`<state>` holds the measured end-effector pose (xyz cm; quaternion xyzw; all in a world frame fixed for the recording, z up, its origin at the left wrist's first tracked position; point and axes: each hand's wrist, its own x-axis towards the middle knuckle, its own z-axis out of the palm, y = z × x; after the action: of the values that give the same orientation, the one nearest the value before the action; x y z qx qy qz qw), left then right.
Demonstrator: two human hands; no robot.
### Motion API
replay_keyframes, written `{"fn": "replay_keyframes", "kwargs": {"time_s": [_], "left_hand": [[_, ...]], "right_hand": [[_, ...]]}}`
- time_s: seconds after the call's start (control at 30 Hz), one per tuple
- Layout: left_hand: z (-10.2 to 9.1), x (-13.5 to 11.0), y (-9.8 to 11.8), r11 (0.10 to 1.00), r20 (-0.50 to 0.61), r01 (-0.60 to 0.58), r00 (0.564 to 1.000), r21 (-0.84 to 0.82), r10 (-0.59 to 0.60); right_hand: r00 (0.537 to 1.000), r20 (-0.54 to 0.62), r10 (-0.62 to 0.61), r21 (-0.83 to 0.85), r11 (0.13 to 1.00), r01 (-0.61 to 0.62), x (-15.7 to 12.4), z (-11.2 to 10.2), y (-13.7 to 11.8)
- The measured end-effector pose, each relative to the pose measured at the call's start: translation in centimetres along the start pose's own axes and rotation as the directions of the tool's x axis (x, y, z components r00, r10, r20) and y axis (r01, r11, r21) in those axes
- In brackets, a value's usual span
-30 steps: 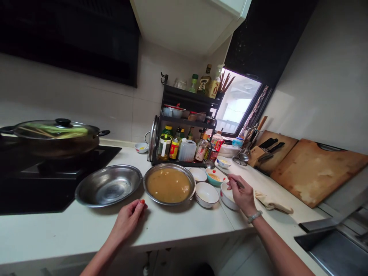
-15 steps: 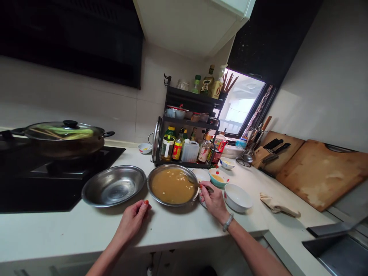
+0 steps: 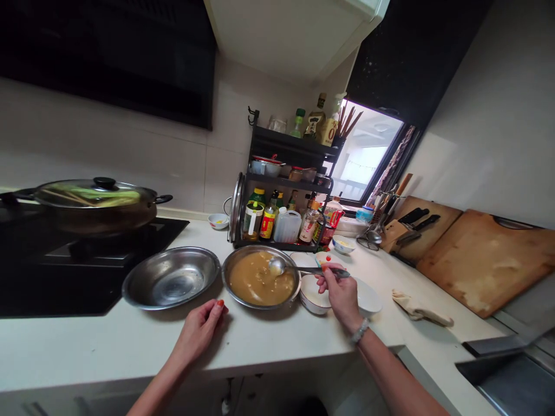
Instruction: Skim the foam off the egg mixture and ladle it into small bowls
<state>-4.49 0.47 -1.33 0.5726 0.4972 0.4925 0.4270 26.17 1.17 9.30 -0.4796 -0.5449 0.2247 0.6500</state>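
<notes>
My right hand (image 3: 340,292) is closed round the dark handle of a metal spoon (image 3: 277,266). The spoon's head is at the surface of a brown liquid (image 3: 255,286) with pale bits in it. A round steel bowl (image 3: 262,306) holds this liquid on the counter. Below my wrist and fingers are a small white bowl (image 3: 310,304) and a larger white bowl (image 3: 368,297), both partly hidden. My left hand (image 3: 198,330) rests on the counter just left of the steel bowl, fingers curled in and thumb against them, with nothing seen in it.
An empty steel basin (image 3: 171,283) stands to the left, near the stove with a lidded pot (image 3: 97,211). Behind the bowls rises a black rack (image 3: 290,185) of bottles. A cloth (image 3: 420,309), knife block (image 3: 396,237) and cutting boards (image 3: 489,254) are on the right.
My right hand has moved right and slightly up, bringing the spoon's head up to the liquid's surface, where it now shows. The liquid is swirling. My left hand stays put.
</notes>
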Motion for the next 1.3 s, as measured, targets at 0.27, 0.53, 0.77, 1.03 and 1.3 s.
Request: {"fn": "replay_keyframes", "kwargs": {"time_s": [0.27, 0.53, 0.77, 1.03, 1.3], "left_hand": [[0.0, -0.1, 0.1, 1.0, 0.004, 0.01, 1.0, 0.01, -0.01], [0.1, 0.0, 0.0, 1.0, -0.003, 0.014, 1.0, 0.007, -0.014], [0.1, -0.1, 0.4, 1.0, -0.002, 0.004, 1.0, 0.012, -0.004], [0.1, -0.3, 1.0, 1.0, -0.003, 0.008, 1.0, 0.029, -0.008], [0.1, -0.2, 1.1, 0.999, -0.009, 0.011, 1.0, 0.043, -0.01]], "right_hand": [[0.984, 0.16, -0.085, -0.069, 0.993, 0.097, -1.6, 1.0, 0.8], [0.982, 0.132, 0.132, 0.059, 0.988, -0.141, -2.2, 2.4, 1.1], [0.982, 0.002, 0.19, 0.209, 0.96, -0.186, -0.9, 1.2, 0.2], [0.98, -0.075, 0.186, 0.254, 0.954, -0.162, 0.1, -0.5, -0.3], [0.964, -0.12, 0.238, 0.258, 0.945, -0.202, 1.2, -2.4, -0.6]]}}
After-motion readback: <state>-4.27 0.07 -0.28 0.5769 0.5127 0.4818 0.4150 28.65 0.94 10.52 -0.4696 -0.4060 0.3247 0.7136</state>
